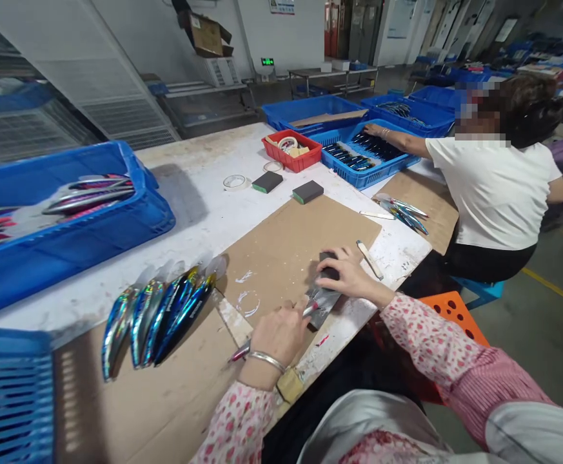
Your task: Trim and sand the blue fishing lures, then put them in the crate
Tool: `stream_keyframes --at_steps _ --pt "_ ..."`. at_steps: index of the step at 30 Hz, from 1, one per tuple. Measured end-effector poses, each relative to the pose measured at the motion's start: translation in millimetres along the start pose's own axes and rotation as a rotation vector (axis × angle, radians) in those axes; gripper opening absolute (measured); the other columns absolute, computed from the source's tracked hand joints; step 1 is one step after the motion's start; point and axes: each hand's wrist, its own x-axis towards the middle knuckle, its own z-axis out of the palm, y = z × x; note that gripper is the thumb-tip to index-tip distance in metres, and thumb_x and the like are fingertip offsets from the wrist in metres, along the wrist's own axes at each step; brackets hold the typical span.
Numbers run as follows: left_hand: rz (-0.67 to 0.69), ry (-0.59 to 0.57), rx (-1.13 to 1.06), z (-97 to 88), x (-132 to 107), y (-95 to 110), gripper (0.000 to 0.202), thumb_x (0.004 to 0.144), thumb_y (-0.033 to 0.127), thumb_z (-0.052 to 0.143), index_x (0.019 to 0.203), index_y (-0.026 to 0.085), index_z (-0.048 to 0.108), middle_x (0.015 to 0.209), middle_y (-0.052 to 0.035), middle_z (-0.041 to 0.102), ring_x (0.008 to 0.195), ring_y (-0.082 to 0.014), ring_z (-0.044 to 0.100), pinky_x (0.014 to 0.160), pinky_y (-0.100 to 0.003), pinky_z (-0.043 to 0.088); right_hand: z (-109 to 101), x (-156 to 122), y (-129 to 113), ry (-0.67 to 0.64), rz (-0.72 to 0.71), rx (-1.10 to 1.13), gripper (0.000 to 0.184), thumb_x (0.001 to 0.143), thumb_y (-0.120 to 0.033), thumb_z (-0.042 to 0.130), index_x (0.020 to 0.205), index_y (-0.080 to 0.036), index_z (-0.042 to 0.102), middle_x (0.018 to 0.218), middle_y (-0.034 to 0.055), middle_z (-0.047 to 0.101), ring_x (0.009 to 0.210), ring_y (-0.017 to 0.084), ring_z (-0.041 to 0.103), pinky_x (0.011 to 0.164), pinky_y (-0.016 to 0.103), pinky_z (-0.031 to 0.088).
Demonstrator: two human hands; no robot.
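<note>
My left hand (281,335), with a bracelet at the wrist, is closed around a fishing lure (240,351). The lure's pinkish-silver body shows on both sides of the fingers. My right hand (346,274) grips a dark sanding block (328,265). It rests beside the lure's far end, over a grey sheet (324,310) at the table edge. Whether block and lure touch, I cannot tell. Several shiny blue and silver lures (175,316) with clear lips lie in a row left of my hands. Brown cardboard (281,251) lies under the work.
Two more sanding blocks (267,182) and a tape roll (235,182) lie farther back. Blue bins (68,238) with lures stand at left. A red basket (291,151) and a blue crate (358,177) stand behind. At right a co-worker (491,187) reaches into the crate.
</note>
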Motion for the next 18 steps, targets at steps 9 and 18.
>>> stream_keyframes --at_steps 9,18 --pt "-0.018 0.040 -0.019 2.1 -4.1 5.8 0.033 0.091 0.032 0.041 0.116 0.015 0.054 0.090 -0.0113 0.065 0.079 -0.0257 0.066 0.062 -0.032 0.047 -3.0 5.2 -3.8 0.007 0.003 -0.061 0.020 0.071 -0.028 0.073 0.090 -0.023 0.070 0.122 0.0064 0.051 0.113 0.027 0.038 0.098 0.042 0.032" --pt "-0.043 -0.009 -0.057 -2.6 -3.6 8.2 0.033 0.092 0.033 0.039 0.118 0.016 0.051 0.092 -0.0121 0.065 0.082 -0.0270 0.067 0.065 -0.035 0.050 9.5 12.4 -12.4 -0.002 0.007 -0.082 0.018 0.072 -0.027 0.069 0.090 -0.024 0.069 0.121 0.0040 0.052 0.113 0.026 0.039 0.097 0.040 0.033"
